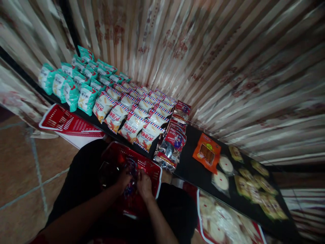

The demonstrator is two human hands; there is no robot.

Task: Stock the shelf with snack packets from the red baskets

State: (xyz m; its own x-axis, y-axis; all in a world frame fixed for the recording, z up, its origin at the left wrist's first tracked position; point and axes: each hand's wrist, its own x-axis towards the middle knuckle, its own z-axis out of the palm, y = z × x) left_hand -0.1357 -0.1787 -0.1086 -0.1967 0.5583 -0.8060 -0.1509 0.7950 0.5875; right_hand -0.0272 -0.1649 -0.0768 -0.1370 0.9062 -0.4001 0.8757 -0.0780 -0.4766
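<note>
A red plastic basket (154,174) with a white rim rests between my legs. Inside it, a dark purple and blue snack packet (132,189) lies between my two hands. My left hand (124,179) is closed on the packet's left side, its fingers partly in shadow. At the right edge of the same packet, my right hand (144,184) has its fingers curled in and pinching it. Other dark, shiny packaging (108,173) fills the basket's left part, too dim to make out. Similar silver and dark red packets (172,144) stand on the black shelf (191,162) ahead.
Rows of teal snack bags (86,98) and white-and-red chip bags (133,125) stand at left. An orange packet (207,152), round white packaged items (220,180) and yellow packets (242,186) lie at right. Red baskets (68,118) sit below; a pleated curtain (203,67) hangs behind.
</note>
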